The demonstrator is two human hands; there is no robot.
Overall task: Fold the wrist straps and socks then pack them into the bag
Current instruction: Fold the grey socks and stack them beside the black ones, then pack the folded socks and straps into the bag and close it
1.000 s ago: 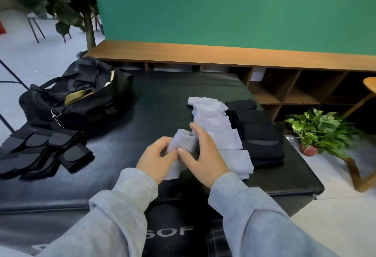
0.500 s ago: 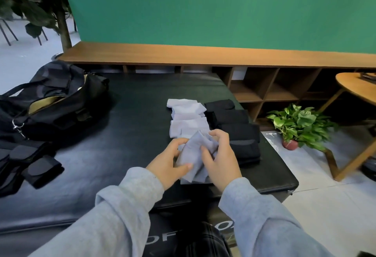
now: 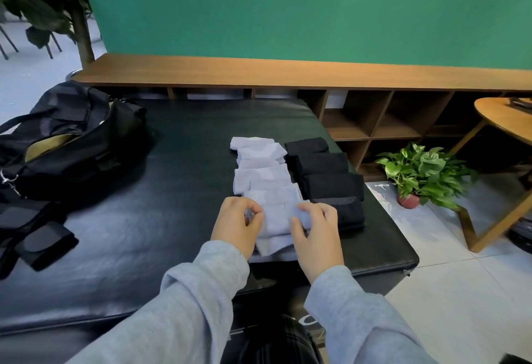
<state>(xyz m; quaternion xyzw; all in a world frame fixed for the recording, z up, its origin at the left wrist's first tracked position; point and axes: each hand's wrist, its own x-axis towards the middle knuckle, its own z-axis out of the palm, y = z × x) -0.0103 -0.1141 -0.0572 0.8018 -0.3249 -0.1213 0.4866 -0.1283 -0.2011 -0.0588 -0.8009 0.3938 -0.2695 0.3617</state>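
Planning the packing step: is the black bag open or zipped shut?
Open: the black bag gapes along its top, showing tan lining inside.

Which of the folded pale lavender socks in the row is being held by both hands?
The nearest pale lavender sock, at the row's near end: the left hand and right hand pinch its ends. The other lavender socks lie untouched beyond it.

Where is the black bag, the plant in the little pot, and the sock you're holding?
black bag [image 3: 86,144], head view, on its side panel.
potted plant [image 3: 423,172], head view, on its leaves.
white sock [image 3: 277,216], head view, on the cloth between both hands.
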